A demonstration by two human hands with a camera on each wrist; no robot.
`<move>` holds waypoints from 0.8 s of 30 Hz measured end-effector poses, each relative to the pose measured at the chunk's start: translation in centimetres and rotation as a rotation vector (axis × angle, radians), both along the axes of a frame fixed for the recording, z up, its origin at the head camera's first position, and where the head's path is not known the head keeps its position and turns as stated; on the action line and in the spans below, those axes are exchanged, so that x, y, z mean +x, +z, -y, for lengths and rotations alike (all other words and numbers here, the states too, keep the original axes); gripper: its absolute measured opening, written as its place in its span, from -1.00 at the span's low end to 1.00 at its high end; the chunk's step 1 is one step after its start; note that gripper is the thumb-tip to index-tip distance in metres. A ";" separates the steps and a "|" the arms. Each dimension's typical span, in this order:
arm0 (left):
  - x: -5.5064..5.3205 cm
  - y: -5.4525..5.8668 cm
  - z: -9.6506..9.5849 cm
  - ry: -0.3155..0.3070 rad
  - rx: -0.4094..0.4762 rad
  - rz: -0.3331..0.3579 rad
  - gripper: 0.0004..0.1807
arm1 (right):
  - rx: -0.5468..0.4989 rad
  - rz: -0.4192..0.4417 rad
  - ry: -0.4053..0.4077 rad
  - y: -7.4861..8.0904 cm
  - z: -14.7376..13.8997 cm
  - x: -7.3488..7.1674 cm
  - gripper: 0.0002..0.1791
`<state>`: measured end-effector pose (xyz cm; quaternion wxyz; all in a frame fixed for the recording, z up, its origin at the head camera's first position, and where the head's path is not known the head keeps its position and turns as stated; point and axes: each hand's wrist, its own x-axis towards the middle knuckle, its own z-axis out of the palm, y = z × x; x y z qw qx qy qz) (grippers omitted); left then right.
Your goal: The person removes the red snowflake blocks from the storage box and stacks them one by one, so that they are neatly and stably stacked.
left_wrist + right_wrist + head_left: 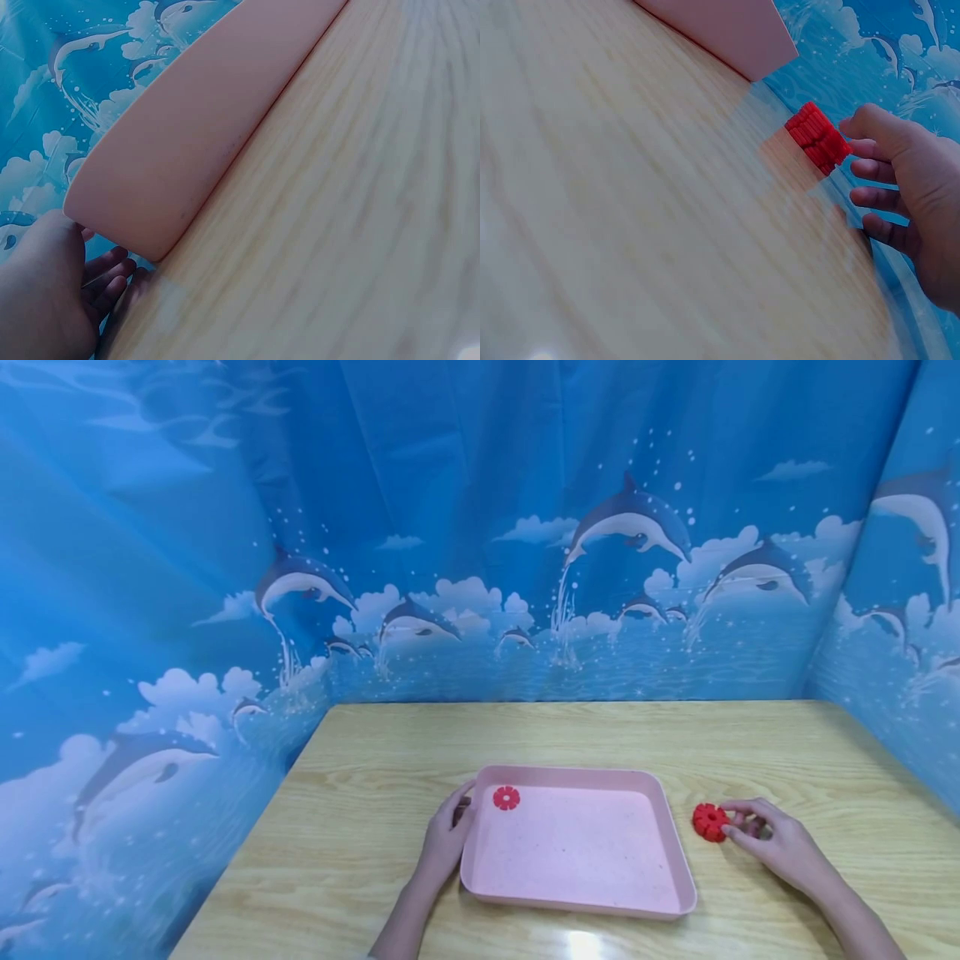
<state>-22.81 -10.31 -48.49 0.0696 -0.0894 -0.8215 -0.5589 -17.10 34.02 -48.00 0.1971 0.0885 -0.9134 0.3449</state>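
A pink tray (577,902) lies on the table with one red notched building disc (506,798) inside, near its far left corner. My left hand (446,833) rests against the outside of the tray's left wall with relaxed fingers. In the left wrist view the same hand (56,289) touches the tray's corner (150,217). To the right of the tray stands a short stack of red notched building discs (710,822). My right hand (776,843) holds that stack at its right side between thumb and index finger; the other fingers hang loosely bent.
The wooden table (360,827) runs back to a blue curtain (465,485) printed with dolphins. The curtain also hangs along the left and right sides. The tray stands between the left hand and the red stack, with its low wall (727,37) facing the stack.
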 end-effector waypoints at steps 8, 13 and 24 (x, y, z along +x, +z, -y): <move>0.0 0.0 0.0 -0.005 0.001 0.007 -0.59 | -0.056 -0.048 0.002 1.4 0.7 0.5 -0.75; -0.1 -0.1 0.1 -0.006 -0.005 -0.003 -0.59 | -0.087 -0.065 0.024 4.0 3.4 0.4 -0.74; -0.1 -0.2 0.1 0.000 -0.014 -0.006 -0.59 | -0.006 0.073 0.092 6.6 12.5 -1.5 -0.70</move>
